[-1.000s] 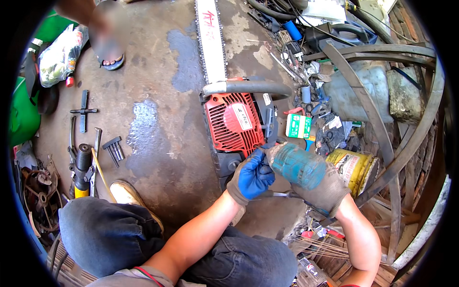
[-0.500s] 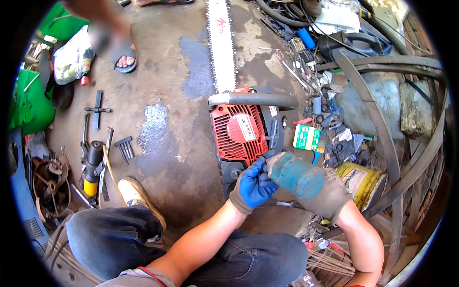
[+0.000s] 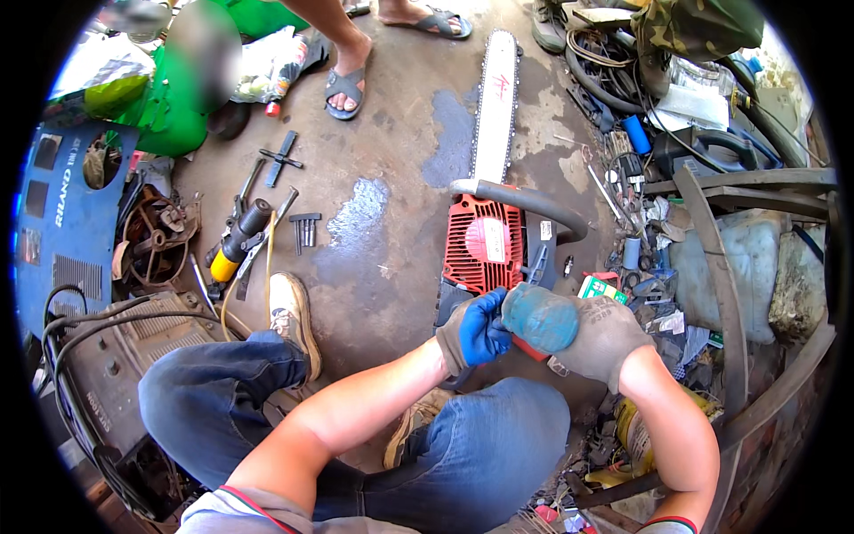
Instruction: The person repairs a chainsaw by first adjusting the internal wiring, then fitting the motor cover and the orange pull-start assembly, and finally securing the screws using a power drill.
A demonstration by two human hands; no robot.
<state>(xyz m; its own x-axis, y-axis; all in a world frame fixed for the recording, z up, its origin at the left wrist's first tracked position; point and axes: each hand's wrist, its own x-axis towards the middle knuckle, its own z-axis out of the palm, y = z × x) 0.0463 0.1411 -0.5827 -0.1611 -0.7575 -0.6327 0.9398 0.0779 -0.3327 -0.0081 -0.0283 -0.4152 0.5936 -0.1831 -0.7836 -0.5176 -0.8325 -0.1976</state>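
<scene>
A teal plastic bottle (image 3: 541, 319) lies tilted in my right hand (image 3: 614, 338), whose grey glove wraps round it. Its broad end faces up toward me. At the bottle's other end is my left hand (image 3: 479, 331), in a glove with blue fingers and a grey cuff. Those fingers are curled together, and what they pinch is hidden. Just beyond and partly under both hands lies a chainsaw (image 3: 487, 238) with a red slotted cover and a grey front handle. Its guide bar (image 3: 496, 111) points away from me along the floor.
Left of the chainsaw lie a cross-shaped wrench (image 3: 280, 160), a yellow-and-black tool (image 3: 238, 240) and a black hex key set (image 3: 305, 230). Small parts and curved metal strips (image 3: 712, 258) crowd the right. Other people's feet (image 3: 347, 84) stand at the back. A blue panel (image 3: 67, 214) leans left.
The view has swung left, so the floor things sit further right in it. The bottle is turned more end-on to me. Both hands stay together at it.
</scene>
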